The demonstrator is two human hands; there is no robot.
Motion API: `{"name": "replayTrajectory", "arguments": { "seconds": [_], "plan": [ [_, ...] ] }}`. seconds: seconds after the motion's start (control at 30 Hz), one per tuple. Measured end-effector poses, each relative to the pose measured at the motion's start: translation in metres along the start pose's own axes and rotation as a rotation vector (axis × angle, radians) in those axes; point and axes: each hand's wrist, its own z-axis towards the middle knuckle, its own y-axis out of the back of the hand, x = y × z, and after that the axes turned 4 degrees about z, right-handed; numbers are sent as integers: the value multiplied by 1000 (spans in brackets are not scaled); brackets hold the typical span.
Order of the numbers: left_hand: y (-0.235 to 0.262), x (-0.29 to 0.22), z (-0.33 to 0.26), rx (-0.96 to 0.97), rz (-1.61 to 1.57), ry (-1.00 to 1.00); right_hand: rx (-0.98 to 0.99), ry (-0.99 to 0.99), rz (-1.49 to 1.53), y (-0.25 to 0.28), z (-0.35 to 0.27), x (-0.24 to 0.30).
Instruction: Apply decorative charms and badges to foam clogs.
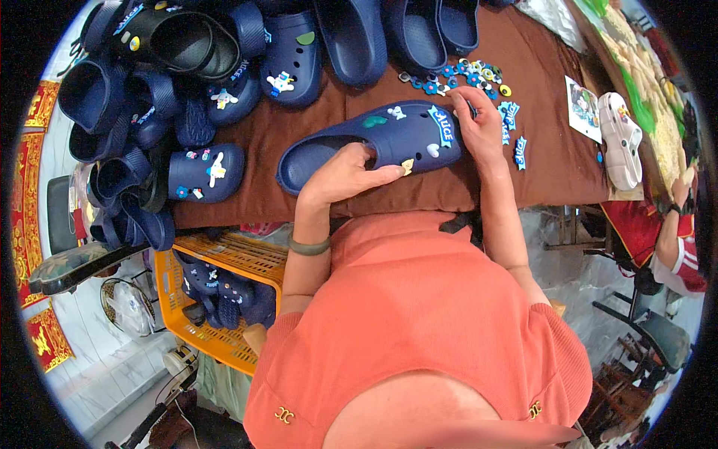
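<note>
Head view: the left hand (340, 178) is hooked into a navy clog (402, 136), fingers inside the foot opening and thumb along the near side, so that the rim is clamped between them. By the toe, the right hand (482, 133) is held with fingers curled; whether anything is pinched there cannot be told. The clog is set on a brown cloth-covered counter (557, 173), heel to the left, its upper dotted with charms, among them a blue lettered plaque (443, 126) and a yellow piece (407, 166) beside the left thumb. Beyond the right fingers, small round and flower-shaped charms (479, 75) are heaped. Farther right, a white clog (619, 142) is placed beside a picture card (583, 111). More clogs (91, 97) are piled at the left; below, others are held in an orange crate (258, 262).
</note>
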Motion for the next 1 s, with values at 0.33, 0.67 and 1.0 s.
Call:
{"name": "replayTrajectory", "arguments": {
  "seconds": [0.33, 0.67, 1.0],
  "plan": [
    [1, -3, -1, 13, -32, -31, 141, 127, -101, 4, 2, 9],
    [4, -7, -3, 85, -31, 0, 289, 71, 68, 6, 1, 16],
    [4, -10, -3, 100, -59, -4, 351, -50, 213, 6, 0, 16]
  ]
}}
